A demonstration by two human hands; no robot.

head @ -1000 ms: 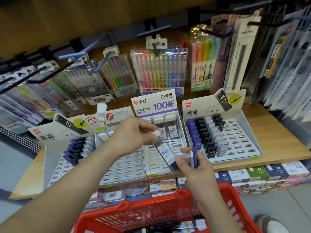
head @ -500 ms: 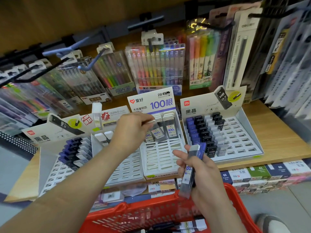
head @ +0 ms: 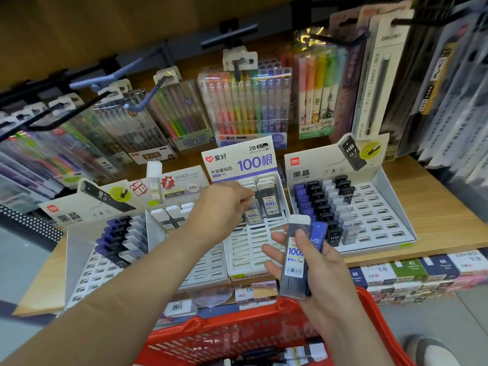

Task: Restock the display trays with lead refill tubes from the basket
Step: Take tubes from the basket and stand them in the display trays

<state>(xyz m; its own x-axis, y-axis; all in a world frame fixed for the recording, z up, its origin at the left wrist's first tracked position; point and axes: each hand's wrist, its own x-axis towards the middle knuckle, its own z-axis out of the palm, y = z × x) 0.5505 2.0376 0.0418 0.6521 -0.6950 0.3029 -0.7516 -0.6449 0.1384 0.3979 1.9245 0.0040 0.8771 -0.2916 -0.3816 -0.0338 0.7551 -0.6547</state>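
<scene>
My left hand (head: 221,207) reaches over the middle white display tray (head: 250,254) and pinches a clear lead refill tube (head: 252,212) standing in a slot beside two other tubes at the tray's back. My right hand (head: 317,262) holds a grey "100" refill tube (head: 295,257) upright together with a blue HB tube (head: 318,236), just above the red basket (head: 237,336). A few more tubes lie in the basket's bottom (head: 301,352).
The right tray (head: 380,220) holds rows of black, blue and white HB tubes. Two more trays (head: 111,249) stand at the left. Pen packs (head: 245,101) hang on hooks behind. Small boxes (head: 412,270) line the shelf below the wooden ledge.
My left hand carried its tube from mid-air back into the middle tray's rear slots. My right hand turned its tubes upright and rose slightly.
</scene>
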